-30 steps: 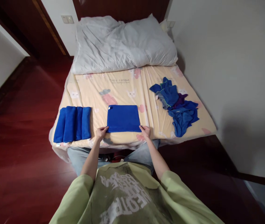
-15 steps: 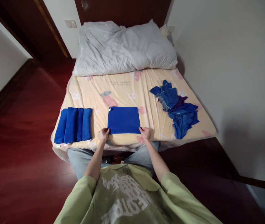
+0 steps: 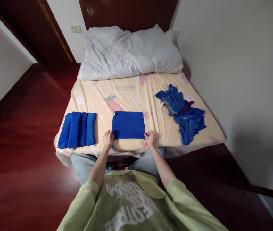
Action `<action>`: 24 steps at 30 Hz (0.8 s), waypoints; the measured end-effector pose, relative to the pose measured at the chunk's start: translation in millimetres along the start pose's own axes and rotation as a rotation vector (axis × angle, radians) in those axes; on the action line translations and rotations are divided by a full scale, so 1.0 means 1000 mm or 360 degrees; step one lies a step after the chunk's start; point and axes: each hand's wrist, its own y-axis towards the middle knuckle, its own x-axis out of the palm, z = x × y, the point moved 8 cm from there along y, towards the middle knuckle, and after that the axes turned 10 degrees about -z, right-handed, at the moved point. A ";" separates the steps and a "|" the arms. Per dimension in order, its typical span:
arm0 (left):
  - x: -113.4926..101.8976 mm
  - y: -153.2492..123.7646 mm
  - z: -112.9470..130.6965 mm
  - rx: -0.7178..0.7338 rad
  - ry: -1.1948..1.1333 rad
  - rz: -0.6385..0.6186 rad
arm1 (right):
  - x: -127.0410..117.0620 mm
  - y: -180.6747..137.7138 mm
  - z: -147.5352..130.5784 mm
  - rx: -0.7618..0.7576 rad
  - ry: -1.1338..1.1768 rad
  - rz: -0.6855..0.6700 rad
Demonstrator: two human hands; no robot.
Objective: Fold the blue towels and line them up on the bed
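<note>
A blue towel (image 3: 128, 125) lies flat as a rectangle near the bed's front edge, with a small white tag at its far left corner. My left hand (image 3: 108, 139) is at its near left corner, fingers closed on the edge. At the near right corner my right hand (image 3: 150, 138) pinches the cloth between thumb and fingers. To the left, several rolled or folded blue towels (image 3: 77, 130) lie side by side. A loose heap of crumpled cloths (image 3: 189, 122), mostly blue with some purple and grey, lies on the right.
The bed (image 3: 124, 96) has a pale yellow printed sheet. A bulky white quilt or pillow (image 3: 131, 53) lies at the head against a dark headboard (image 3: 129, 14). A wall (image 3: 242, 80) runs along the right side; dark red floor (image 3: 28, 134) is on the left.
My left hand has shifted slightly at the near left corner, its fingers reaching a little further forward. My right hand stays at its corner. The view has tilted slightly.
</note>
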 end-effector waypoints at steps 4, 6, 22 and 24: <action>0.006 -0.004 0.019 0.0559 0.0234 -0.0124 | -0.003 -0.008 -0.020 -0.0359 -0.0197 0.0092; 0.016 -0.006 0.021 0.0737 0.0274 -0.0295 | -0.001 -0.014 -0.029 -0.0625 -0.0295 0.0098; 0.037 -0.017 0.005 0.0717 0.0238 -0.0287 | 0.024 -0.044 -0.026 -0.1246 -0.0325 -0.0384; 0.039 -0.010 0.011 0.0680 0.0331 -0.0323 | 0.029 -0.036 -0.027 -0.1181 -0.0360 -0.0403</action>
